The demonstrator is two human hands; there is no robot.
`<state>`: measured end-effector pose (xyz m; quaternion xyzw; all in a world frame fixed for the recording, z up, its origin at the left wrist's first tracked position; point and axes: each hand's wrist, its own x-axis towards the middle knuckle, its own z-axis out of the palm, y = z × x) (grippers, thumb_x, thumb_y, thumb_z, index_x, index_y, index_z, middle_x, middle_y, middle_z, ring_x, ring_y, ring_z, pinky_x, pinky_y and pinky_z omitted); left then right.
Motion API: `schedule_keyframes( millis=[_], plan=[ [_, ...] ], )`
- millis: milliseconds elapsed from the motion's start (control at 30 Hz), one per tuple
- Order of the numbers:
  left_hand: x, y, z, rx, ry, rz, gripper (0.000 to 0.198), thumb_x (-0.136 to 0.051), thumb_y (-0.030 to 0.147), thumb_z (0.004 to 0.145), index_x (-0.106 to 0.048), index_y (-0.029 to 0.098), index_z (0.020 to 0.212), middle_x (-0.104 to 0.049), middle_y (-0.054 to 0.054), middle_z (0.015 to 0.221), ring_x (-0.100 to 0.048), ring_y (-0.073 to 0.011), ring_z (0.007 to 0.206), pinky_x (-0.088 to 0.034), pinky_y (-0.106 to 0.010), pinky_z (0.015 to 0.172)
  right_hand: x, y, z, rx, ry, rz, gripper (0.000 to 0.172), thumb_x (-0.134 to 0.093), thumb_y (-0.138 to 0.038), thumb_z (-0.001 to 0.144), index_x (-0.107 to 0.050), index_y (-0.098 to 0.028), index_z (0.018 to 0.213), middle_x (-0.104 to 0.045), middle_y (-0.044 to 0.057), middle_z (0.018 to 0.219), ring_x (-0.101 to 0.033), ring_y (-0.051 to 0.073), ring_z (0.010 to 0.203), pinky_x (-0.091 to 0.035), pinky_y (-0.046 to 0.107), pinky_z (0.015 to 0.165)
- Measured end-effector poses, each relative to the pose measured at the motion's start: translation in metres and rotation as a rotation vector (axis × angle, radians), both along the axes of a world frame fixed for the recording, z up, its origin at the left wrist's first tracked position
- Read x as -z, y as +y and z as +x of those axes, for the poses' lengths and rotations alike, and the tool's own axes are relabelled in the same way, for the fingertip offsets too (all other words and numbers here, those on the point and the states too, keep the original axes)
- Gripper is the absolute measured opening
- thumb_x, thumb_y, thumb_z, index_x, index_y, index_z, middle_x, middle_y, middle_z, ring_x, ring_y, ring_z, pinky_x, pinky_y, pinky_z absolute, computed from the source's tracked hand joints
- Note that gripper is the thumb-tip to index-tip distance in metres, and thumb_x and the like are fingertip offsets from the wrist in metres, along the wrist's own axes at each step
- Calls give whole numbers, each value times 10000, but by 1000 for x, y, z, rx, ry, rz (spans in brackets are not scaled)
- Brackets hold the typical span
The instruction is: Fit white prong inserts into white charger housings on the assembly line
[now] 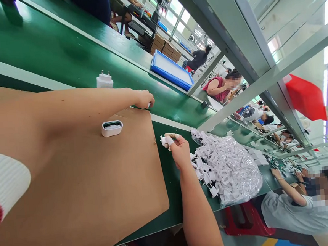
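My left hand [144, 99] reaches across the brown cardboard sheet [107, 197] to its far edge. Its fingers are curled, and a sliver of something white shows beneath them. My right hand [179, 146], with pale covers on some fingertips, pinches a small white plug piece [163, 141] just off the cardboard's edge. On the cardboard below my left forearm stands a white oval charger housing [112, 129], its open top showing a dark inside. A white charger [104, 80] with two pins stands behind that forearm, partly hidden by it.
Beside my right hand lies a clear plastic bag [234, 170] full of white plug parts, with several loose ones [205, 173] spilling out. A blue-rimmed tray [172, 69] sits across the green bench [68, 51]. A person in a grey shirt [298, 210] sits to the right.
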<state>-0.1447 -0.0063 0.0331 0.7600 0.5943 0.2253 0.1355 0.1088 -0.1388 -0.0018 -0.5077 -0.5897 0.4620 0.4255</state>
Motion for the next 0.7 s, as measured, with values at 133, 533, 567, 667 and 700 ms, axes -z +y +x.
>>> schedule_keyframes(
  millis=[133, 533, 567, 667, 700],
  plan=[
    [-16, -7, -5, 65, 214, -41, 371, -683, 284, 811, -759, 112, 1131, -751, -80, 1144, -575, -175, 1085, -382, -201, 871, -14, -9, 1, -27, 53, -64, 427, -807, -364, 663, -763, -185, 1048, -791, 70, 961, -688, 174, 810, -426, 225, 537],
    [19, -185, 46, 275, -114, -67, 222, -719, 299, 908, -737, 155, 1074, -708, -100, 1048, -613, -279, 1052, -449, -347, 893, -18, -26, 2, 5, -214, 449, 201, -651, -363, 946, -739, -208, 1037, -731, 57, 1026, -703, 172, 902, -568, 323, 810],
    [28, -187, 47, 261, -182, -71, 266, -734, 330, 892, -730, 158, 1095, -707, -98, 1062, -609, -286, 1071, -454, -354, 910, -18, -29, 1, -24, -270, 502, 187, -638, -342, 962, -740, -214, 1052, -730, 57, 1027, -704, 175, 918, -569, 328, 832],
    [49, -185, 46, 209, -395, -86, 396, -772, 470, 809, -723, 181, 1075, -694, -82, 1069, -610, -287, 1059, -477, -349, 893, -18, -38, -3, -86, -436, 610, 170, -652, -279, 955, -746, -231, 1088, -725, 48, 997, -683, 171, 882, -562, 310, 786],
    [53, -184, 45, 198, -447, -100, 388, -754, 505, 798, -724, 187, 1017, -686, -74, 1026, -617, -277, 1009, -482, -340, 848, -18, -40, -4, -104, -493, 626, 177, -663, -252, 941, -749, -235, 1094, -720, 46, 991, -670, 169, 862, -553, 300, 751]
  ],
)
